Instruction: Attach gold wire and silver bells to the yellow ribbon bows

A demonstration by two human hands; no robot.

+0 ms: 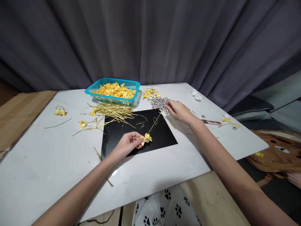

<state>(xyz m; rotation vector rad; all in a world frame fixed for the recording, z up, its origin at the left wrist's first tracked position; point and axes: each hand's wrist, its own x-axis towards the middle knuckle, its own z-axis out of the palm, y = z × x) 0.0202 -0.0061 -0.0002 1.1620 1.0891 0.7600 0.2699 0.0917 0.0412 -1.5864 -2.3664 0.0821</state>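
Judging by how things lie, a small yellow ribbon bow (146,138) is being held ready while a bell is sought for it. The bow is pinched between thumb and fingertips of the left hand (128,142), low over the black mat (122,131). A thin gold wire (155,123) is seen running from the bow away towards the right hand (178,110). That hand is curled, palm down, at the edge of a heap of silver bells (158,102); whether one is gripped cannot be told. A fine fingertip pinch is called for by such small, round, glossy pieces, which would probably roll if nudged. Beyond the left hand a loose sheaf of stiff gold wires (115,110) is spread. Behind it a teal mesh basket (113,100) is heaped with soft, satin-like bows. The mat is matt and flat; the white table (164,163) beneath is smooth and reflective.
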